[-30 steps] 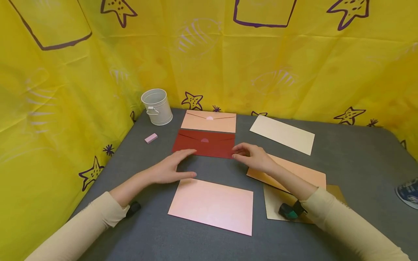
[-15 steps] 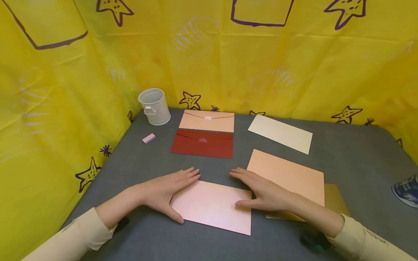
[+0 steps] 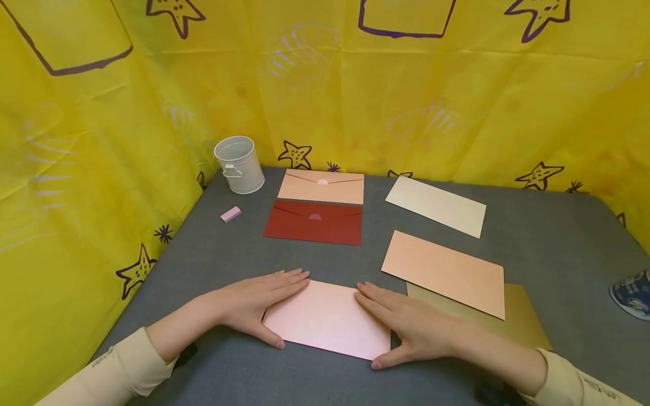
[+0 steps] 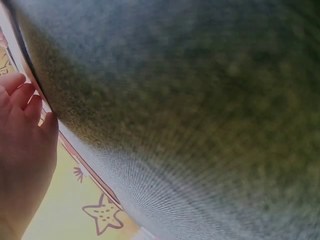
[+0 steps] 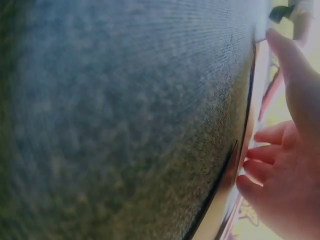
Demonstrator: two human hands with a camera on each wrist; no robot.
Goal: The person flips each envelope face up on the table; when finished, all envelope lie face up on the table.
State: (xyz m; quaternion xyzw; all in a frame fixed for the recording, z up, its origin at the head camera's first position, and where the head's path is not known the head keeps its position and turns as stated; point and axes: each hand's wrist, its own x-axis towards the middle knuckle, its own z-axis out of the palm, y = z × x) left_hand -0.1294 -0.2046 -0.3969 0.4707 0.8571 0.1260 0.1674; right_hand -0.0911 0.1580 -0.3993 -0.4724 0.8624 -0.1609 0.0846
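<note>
Pink envelope [image 3: 327, 320] lies flat on the grey table [image 3: 558, 248] between the left hand [image 3: 254, 301] and right hand [image 3: 408, 330], both flat-fingered, framing its short ends, grasping nothing; beyond them, two flap-up envelopes appear sorted, three others remain.

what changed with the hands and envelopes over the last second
Both hands drew back from the dark red envelope toward the person. The left hand and right hand now lie with straight fingers at the two ends of the pink envelope, which has turned slightly. The red, peach, cream, orange and gold envelopes, the bucket and eraser stayed put.
</note>
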